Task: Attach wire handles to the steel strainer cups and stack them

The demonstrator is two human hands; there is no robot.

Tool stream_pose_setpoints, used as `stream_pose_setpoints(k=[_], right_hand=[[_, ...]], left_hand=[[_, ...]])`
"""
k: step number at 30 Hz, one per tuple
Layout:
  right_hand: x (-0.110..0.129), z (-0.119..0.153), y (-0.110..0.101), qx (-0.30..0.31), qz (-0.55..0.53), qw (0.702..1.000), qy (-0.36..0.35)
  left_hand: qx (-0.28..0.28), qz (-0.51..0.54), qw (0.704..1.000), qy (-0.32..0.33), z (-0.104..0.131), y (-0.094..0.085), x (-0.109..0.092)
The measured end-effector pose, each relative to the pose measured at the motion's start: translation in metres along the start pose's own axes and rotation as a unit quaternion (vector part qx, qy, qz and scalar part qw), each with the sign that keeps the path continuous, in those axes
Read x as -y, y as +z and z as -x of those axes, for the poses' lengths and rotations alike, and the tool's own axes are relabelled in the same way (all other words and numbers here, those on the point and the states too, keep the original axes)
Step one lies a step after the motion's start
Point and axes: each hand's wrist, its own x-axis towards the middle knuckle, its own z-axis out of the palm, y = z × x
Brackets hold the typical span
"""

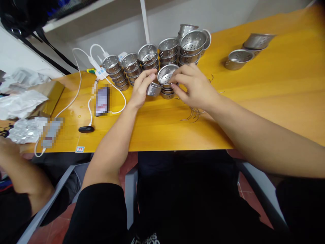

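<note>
In the head view my left hand (144, 85) is closed on a perforated metal cup (153, 89), which tilts beside a short stack. My right hand (189, 81) pinches the rim of the top perforated cup (166, 75) on that stack, thumb outside and fingers over the edge. More cups (167, 94) sit beneath it. Behind my hands stand several taller stacks, among them one at the left (113, 66), one in the middle (147, 53) and a wider one (193, 42) at the right. Thin bent wire pieces (194, 115) lie on the table under my right forearm.
Loose perforated cups (238, 59) stand at the table's (276, 74) right rear. On the left are a phone (102, 101), white cables, a power strip (101, 73) and a small black object (86, 129). Plastic bags (22, 101) and another person's arm (22, 169) are at the far left.
</note>
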Motion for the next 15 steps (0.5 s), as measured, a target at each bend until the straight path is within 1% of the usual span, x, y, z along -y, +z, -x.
stream_pose_setpoints(k=[4, 7, 11, 15], right_hand=[[0.001, 0.001, -0.004, 0.009, 0.017, 1.0, 0.021], [0.001, 0.002, -0.006, 0.02, 0.004, 1.0, 0.021], [-0.007, 0.002, -0.002, 0.033, -0.035, 0.999, 0.018], [-0.011, 0.0, -0.002, 0.039, -0.042, 0.998, 0.029]], left_hand=[[0.025, 0.067, 0.996, -0.054, 0.004, 0.002, -0.012], [0.037, 0.071, 0.995, -0.061, 0.007, 0.004, -0.024], [0.047, 0.054, 0.995, -0.065, 0.011, 0.008, -0.039], [0.051, 0.048, 0.995, -0.064, 0.011, 0.008, -0.044]])
